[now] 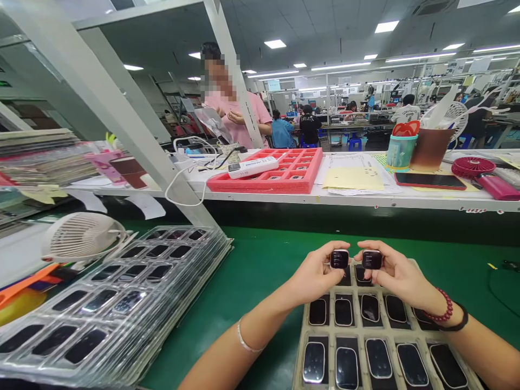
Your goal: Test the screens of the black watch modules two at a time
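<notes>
OK, green bench (260,260) lies under all; clear tray stack (173,319) on the L, beige tray (357,331) nearer the R, w/ slotted watches (343,312). L hand (314,273) pinches L watch (339,259), R hand (400,273) pinches R watch (372,259), both over the beige tray's far end, apart. Step's prob. side-by-side holding; next move calls for steady fingertips, imo. Lit screens face the wearer; long axes unclear, outlines near-square.
</notes>
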{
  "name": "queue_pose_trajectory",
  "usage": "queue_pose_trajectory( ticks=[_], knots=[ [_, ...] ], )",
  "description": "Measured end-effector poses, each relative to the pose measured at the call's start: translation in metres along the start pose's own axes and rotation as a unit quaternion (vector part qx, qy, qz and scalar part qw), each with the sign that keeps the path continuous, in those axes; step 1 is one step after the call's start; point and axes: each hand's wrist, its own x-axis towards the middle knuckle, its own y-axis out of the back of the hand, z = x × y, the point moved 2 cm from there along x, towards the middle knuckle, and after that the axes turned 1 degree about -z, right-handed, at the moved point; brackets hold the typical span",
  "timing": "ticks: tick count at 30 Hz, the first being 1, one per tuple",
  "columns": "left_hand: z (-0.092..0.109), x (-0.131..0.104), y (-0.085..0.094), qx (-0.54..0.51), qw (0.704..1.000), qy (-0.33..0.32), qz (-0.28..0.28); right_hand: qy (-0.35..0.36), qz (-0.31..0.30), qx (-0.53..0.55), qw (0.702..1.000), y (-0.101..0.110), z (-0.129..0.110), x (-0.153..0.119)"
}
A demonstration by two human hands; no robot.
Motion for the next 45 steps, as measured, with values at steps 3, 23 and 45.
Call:
queue_pose_trajectory(
  ticks=[3, 23, 45],
  knots=[
    [-0.0009, 0.0004, 0.0004, 0.022, 1.000, 0.005, 0.004, -0.013, -0.006, 0.000, 1.000, 0.0013, -0.0008, -0.0002],
    [0.0053, -0.0025, 0.0018, 0.036, 0.999, 0.006, 0.017, -0.023, -0.013, -0.013, 1.000, 0.0007, 0.0005, -0.0021],
    [-0.0033, 0.0013, -0.0036, 0.015, 1.000, 0.016, 0.017, -0.011, -0.009, -0.024, 1.000, -0.0006, 0.0020, 0.0000]
  ],
)
